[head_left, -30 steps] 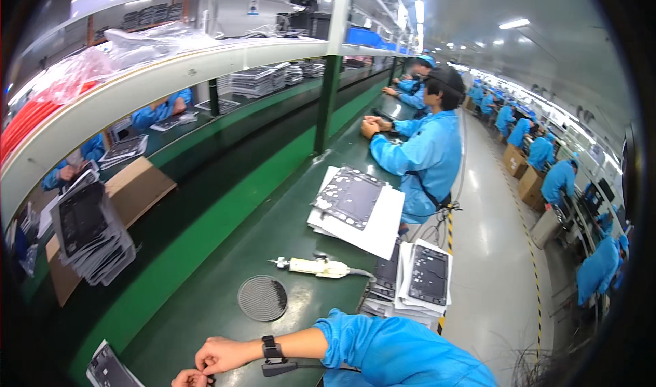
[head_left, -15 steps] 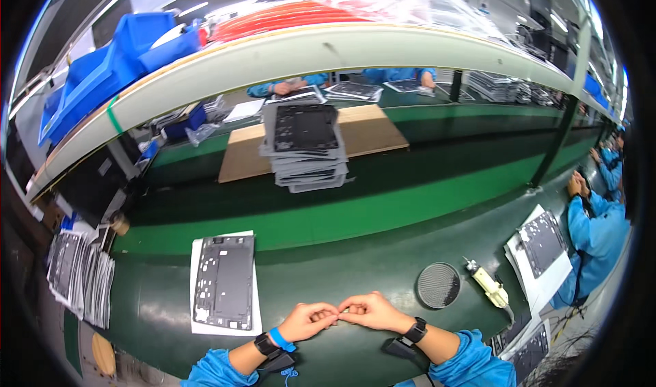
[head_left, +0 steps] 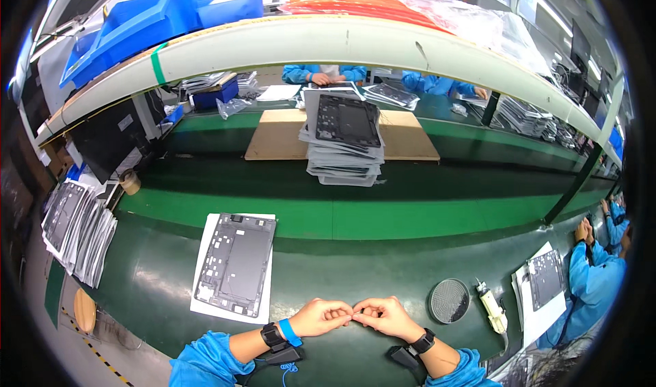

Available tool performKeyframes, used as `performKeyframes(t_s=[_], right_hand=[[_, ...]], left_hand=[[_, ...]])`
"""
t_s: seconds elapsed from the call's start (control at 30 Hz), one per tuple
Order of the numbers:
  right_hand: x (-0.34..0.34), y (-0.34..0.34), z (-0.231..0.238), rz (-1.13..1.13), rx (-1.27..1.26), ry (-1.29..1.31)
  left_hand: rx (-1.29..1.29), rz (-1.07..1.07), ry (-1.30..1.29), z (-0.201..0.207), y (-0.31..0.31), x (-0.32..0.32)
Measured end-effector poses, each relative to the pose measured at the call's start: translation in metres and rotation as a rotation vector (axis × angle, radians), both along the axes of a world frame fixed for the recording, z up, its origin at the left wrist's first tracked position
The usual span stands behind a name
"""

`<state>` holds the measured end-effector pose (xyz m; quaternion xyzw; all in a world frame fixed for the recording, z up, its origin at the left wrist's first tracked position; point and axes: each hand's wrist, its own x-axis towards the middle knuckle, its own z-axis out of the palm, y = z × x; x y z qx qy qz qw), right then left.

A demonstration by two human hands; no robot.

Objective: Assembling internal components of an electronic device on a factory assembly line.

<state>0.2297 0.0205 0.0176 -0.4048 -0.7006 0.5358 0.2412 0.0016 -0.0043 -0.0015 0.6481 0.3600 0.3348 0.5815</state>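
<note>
A dark green tabletop (head_left: pixel 342 271) is stretching under and beyond the fingers (head_left: pixel 344 314). A long pale shelf (head_left: pixel 307 45) is running crosswise above and well beyond them, with blue bins (head_left: pixel 157 31) sitting on it to their far left. Past the tabletop, straight ahead of the fingers, a brown board (head_left: pixel 273 137) is carrying a tall stack of dark panels and pale sheets (head_left: pixel 345 141). A co-worker in blue (head_left: pixel 589 274) is sitting well to the fingers' right; another pile of panels and sheets (head_left: pixel 80 230) is leaning at the far left.

Nearer, a white sheet (head_left: pixel 210 233) is lying to the fingers' left and slightly beyond them, and a dark rectangular panel (head_left: pixel 236 267) is resting flat on it, its lower right edge just beside the left hand (head_left: pixel 318 318) but apart from it. The right hand (head_left: pixel 387 318) is facing the left one, both hovering low in front of the body. A pale yellow corded tool (head_left: pixel 493 308) is lying to the fingers' right, farther off than a round, dark-textured dish (head_left: pixel 449 301), which is sitting just beyond the right hand, not touching it. Black straps (head_left: pixel 424 341) are circling both wrists, and a blue band (head_left: pixel 290 332) is circling the left one too.

The fingers of each hand are curling closed, thumb against forefinger, and the two pinches are meeting tip to tip; whether they are gripping something tiny, I cannot tell.
</note>
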Motion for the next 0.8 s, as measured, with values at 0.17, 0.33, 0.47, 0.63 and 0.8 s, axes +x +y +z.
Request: performKeyframes(t_s=[0.17,0.33,0.47,0.63,0.8], right_hand=[[-0.008,0.011,0.004,0.014,0.079,-0.002],[-0.005,0.014,0.003,0.05,0.034,0.07],[-0.002,0.008,-0.002,0.023,0.061,0.071],[0.0,0.006,0.0,0.05,0.051,0.023],[-0.002,0.009,0.007,0.059,0.029,0.05]], left_hand=[[0.03,0.076,0.027,0.003,0.006,-0.004],[0.054,0.039,0.045,0.006,0.011,-0.004],[0.045,0.027,0.063,0.008,0.007,-0.001],[0.037,0.028,0.059,0.004,0.002,-0.001],[0.041,0.023,0.077,0.008,0.006,-0.002]])
